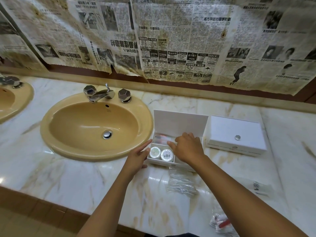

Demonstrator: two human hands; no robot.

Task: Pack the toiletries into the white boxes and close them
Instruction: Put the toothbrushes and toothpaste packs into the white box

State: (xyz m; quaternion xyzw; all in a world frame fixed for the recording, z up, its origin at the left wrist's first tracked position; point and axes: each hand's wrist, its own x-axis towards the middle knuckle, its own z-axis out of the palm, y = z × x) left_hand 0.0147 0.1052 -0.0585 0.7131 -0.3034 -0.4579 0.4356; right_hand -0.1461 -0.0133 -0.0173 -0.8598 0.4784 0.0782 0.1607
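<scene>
Toiletries lie in several spots on the marble tabletop (85, 182). Nearest, at 5 o'clock by the front edge, is a clear packet with red and white contents (220, 223). Farther in, at about 3 o'clock from it, a small printed sachet (260, 188) lies apart, and toward the middle a heap of clear plastic wrappers (181, 183) sits just in front of the open white box (171, 162).

That box has its lid (179, 123) standing up at the back. Its front left compartment holds 2 round wrapped items (160, 153) side by side, and the long rear compartment holds blurred wrapped pieces (162, 138).

The left hand (139, 156) rests against the box's left wall at 9 o'clock, fingers straight and released, thumb at the front corner. The right hand (187, 147) hovers over the box's right half, palm down with fingers loosely bent toward the rear compartment; whether it holds anything I cannot tell.

At 3 o'clock of the open box stands a 2nd white box (236, 134), closed, with a small clear knob (237, 137) on its lid. At 9 o'clock is a tan basin (95, 127) with chrome taps (106, 94). Beyond, newspaper sheets (171, 40) cover the wall.
</scene>
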